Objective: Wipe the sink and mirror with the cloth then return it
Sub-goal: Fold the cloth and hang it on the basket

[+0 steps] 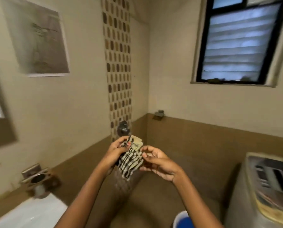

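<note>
The person is holding the striped cloth [130,159] out in front of the tap [123,128] at the wall corner, with water falling from the cloth's lower end. The left hand [116,149] is pinching the cloth's upper part while the right hand [157,160] is curling half-open against its side, fingers loose. To wring well, both hands should be closing fully and twisting opposite ways, before carrying the cloth to the sink [30,213] at lower left.
</note>
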The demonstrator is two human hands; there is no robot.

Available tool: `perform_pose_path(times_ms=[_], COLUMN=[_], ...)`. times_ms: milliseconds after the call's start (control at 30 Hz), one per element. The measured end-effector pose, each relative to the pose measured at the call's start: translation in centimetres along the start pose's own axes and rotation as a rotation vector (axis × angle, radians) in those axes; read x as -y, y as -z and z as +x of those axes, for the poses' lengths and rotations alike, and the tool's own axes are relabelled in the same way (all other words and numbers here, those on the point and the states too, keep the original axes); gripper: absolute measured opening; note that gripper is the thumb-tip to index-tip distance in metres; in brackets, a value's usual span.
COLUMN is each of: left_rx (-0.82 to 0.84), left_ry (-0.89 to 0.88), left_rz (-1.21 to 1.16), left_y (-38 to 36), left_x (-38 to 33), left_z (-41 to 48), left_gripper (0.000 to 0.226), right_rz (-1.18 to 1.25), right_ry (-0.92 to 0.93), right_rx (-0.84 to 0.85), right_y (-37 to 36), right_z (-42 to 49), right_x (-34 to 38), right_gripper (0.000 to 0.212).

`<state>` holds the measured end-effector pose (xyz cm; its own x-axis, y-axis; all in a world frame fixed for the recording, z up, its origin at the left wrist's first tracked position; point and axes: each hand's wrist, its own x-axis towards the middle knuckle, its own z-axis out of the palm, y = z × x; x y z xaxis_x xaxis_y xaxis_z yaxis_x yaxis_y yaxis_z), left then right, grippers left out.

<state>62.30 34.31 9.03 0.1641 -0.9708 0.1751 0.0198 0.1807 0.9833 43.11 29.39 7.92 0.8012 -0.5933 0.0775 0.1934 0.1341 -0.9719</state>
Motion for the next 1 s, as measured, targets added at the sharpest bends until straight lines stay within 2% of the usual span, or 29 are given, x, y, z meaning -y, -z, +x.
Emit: perform_pose_path(times_ms=[133,333,433,500,533,633,767,867,933,1000], left_rx=[0.064,0.315,0.446,0.615,0.689,0.828,0.78,0.734,0.778,0.862], left_ry=[0.147,0.424,0.434,0.38,0.34,0.169,-0.051,-0.118,-0.104,-0.138], left_rz=[-0.164,-0.612,-0.685,-0.638,-0.566,-0.247,0.052,0.032,-0.031,0.088], left_y=[-10.1,-23.3,-28.7,-32.1,-34.0,-39.3,-46.5,-50.7,-52.7,-54.9], left_x=[4.5,9.6,10.6,10.6,10.8,11.1,10.8,10.3,10.3,10.7], left_z=[3.0,6.1,7.8,8.7,9.3,10.5,11.4,11.1,10.4,9.7], left_gripper=[0.018,0.065,0.062,0.052,0.055,0.058,0.033,0.022,0.041,0.063], right_rz=[-0.314,-0.668,-0.859,-0.96,-0.996,-1.056,-1.061,-1.051,-1.05,-1.071], right_ry=[0.046,0.05,0.006,-0.005,-0.011,-0.013,-0.019,-0.001,0.014,0.008], right_rx=[-0.258,-0.372,-0.444,-0.496,-0.529,-0.647,-0.792,-0.868,-0.9,-0.892], right_y=[7.3,16.8,21.5,23.9,25.1,28.2,31.4,33.2,33.8,34.3], right_z=[-5.3,-12.9,-17.3,-20.1,-21.5,-25.1,-30.0,-33.2,-34.6,-35.4], right_x=[2.1,6.5,9.0,10.3,10.7,11.3,11.6,12.1,12.5,13.0], right_gripper=[0.023,0.013,0.018,0.02,0.021,0.026,0.028,0.023,0.021,0.02])
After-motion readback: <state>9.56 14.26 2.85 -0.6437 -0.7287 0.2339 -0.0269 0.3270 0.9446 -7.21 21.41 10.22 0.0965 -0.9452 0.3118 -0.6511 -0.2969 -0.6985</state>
